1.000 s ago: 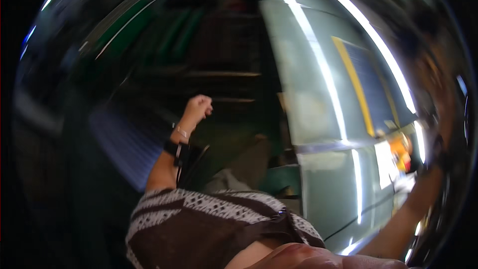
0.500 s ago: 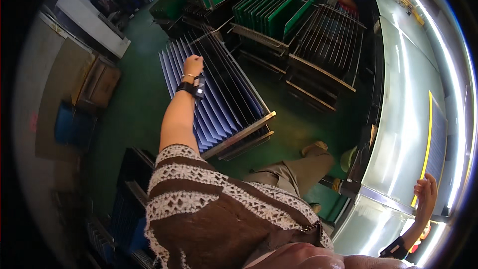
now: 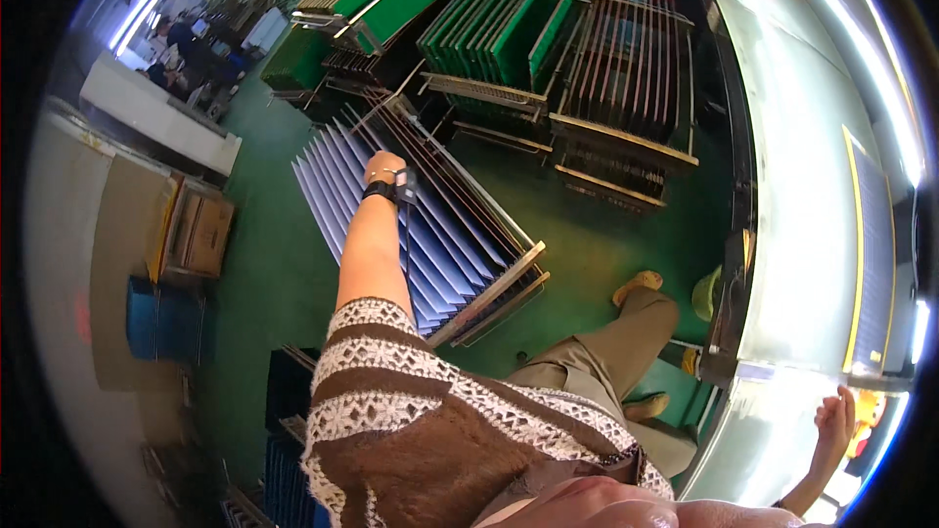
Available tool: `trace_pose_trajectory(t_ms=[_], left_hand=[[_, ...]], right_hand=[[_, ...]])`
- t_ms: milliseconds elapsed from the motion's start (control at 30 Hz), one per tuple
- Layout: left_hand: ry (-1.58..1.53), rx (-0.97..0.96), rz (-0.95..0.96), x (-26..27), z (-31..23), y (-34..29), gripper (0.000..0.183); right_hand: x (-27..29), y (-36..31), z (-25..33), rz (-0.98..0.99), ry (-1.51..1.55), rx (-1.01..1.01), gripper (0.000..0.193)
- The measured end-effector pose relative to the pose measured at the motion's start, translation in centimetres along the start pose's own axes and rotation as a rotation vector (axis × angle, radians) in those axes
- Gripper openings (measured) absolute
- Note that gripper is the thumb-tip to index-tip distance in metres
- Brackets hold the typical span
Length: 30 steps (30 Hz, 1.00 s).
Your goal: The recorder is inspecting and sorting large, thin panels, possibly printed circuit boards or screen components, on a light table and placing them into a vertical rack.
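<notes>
My left hand (image 3: 384,168) is stretched out over a wire rack holding several pale bluish-white sheets (image 3: 337,186) set upright side by side. Its fingers are curled closed at the top of the sheets; what they grip, if anything, is hidden. A dark band with a small device sits on that wrist. On the right, my right hand (image 3: 833,422) is raised over the near part of a bright glass-topped table (image 3: 782,264), with loosely bent fingers and nothing visible in them. Beyond it on the table lies a grey-blue panel (image 3: 872,254) with a yellow edge.
Racks of green boards (image 3: 489,24) stand at the back, beside a rack with dark slots (image 3: 626,68). Cardboard boxes (image 3: 203,233) and a blue bin (image 3: 156,321) are along the left wall. A green bucket (image 3: 705,293) sits by the table leg. People work far back left.
My view has shifted, and the rack shows lower in it. My right hand has come away from the yellow-edged panel toward me. My left hand stays closed over the rack.
</notes>
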<state>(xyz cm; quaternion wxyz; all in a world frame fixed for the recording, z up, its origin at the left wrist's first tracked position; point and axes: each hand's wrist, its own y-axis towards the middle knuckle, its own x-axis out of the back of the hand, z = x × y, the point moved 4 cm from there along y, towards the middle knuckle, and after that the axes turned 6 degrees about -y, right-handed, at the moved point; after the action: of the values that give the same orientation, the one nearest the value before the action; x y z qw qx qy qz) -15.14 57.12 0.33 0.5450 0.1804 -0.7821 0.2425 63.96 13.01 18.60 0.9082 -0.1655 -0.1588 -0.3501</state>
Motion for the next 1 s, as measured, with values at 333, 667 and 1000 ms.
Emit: trace_pose_trajectory(t_ms=[333, 667, 1000], left_hand=[[-0.279, -0.81, -0.359, 25.0, -9.2, -7.2, 0.029], [-1.107, -0.986, 0.035, 33.6, -25.2, -25.5, 0.025], [-1.435, -1.071, 0.48, 18.9, -32.1, -35.8, 0.018]], right_hand=[[-6.1, 1.5, 2.0, 0.261, 0.085, 0.118, 0.025], [-32.1, -9.7, 3.0, 1.524, 0.578, -0.386, 0.08], [-21.8, -5.5, 1.7, 0.317, 1.254, 0.038, 0.056]])
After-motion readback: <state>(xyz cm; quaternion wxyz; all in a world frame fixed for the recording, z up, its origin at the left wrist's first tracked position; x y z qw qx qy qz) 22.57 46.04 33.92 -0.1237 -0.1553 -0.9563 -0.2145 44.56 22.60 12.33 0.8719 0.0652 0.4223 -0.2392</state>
